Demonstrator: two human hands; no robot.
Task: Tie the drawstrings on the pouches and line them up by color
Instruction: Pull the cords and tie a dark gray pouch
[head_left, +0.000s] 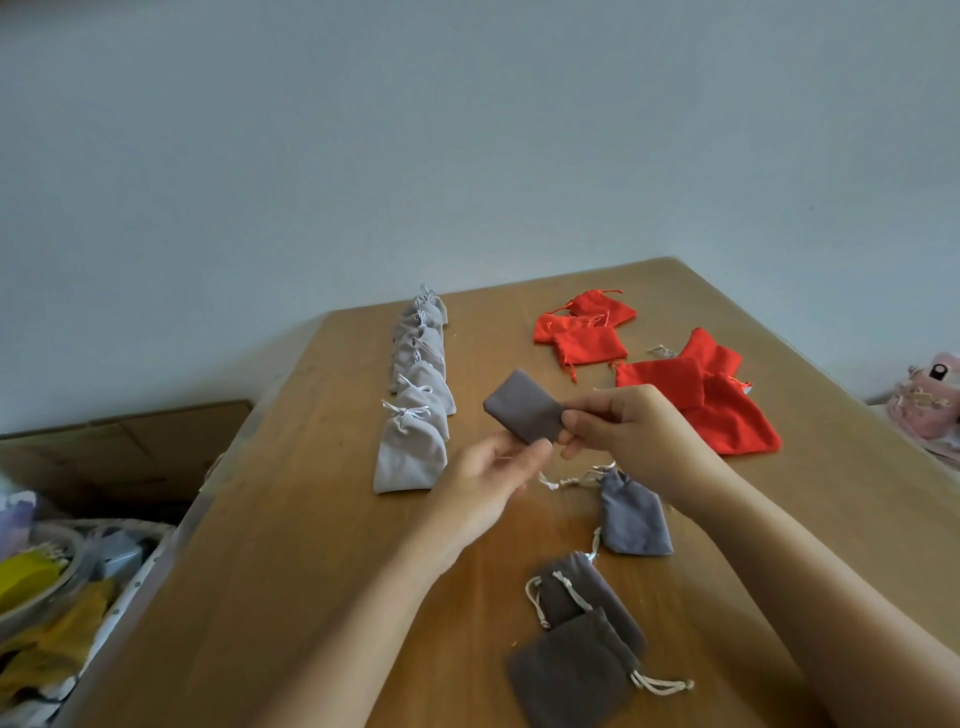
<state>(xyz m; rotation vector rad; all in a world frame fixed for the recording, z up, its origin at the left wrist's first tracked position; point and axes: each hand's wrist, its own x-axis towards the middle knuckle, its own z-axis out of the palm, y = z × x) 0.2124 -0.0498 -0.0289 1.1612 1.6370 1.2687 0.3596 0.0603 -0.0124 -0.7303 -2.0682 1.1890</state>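
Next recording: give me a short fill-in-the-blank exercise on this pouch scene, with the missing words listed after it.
1. The light grey pouches lined up in a row all have their drawstrings ____.
2. The loose pouches heaped at the far right of the table are ____ in colour.
3. The left hand and right hand hold the same dark grey pouch, which is to the ____ of the row.

Missing words: tied; red; right.
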